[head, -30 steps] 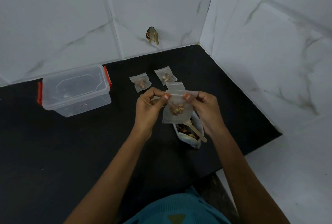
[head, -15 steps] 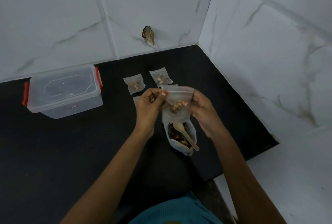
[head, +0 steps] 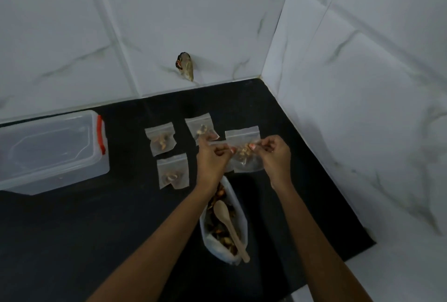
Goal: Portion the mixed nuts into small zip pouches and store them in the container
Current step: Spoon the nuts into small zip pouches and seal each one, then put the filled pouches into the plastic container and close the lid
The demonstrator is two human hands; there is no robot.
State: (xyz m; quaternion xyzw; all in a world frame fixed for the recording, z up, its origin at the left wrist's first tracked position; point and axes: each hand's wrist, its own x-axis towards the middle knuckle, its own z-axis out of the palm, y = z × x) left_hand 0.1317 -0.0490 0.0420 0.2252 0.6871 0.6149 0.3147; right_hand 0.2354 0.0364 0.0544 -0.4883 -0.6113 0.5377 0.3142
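A clear container with red latches stands at the left of the black tabletop, with its lid on; what is inside I cannot tell. Three small pouches lie flat near the middle, each with a few nuts in it: two are side by side at the far side, and one is nearer. A white bag stands open close to the person and is filled with nuts. A wooden spoon rests in it, its bowl on the nuts and its handle over the near edge. A fourth pouch (it also has a little heap of nuts in its middle) is held just beyond the bag, its zip edge away from the person. The left hand pinches its left side and the right hand pinches its right side, thumbs against curled fingers. Both forearms reach forward, and the left one passes over the far end of the bag.
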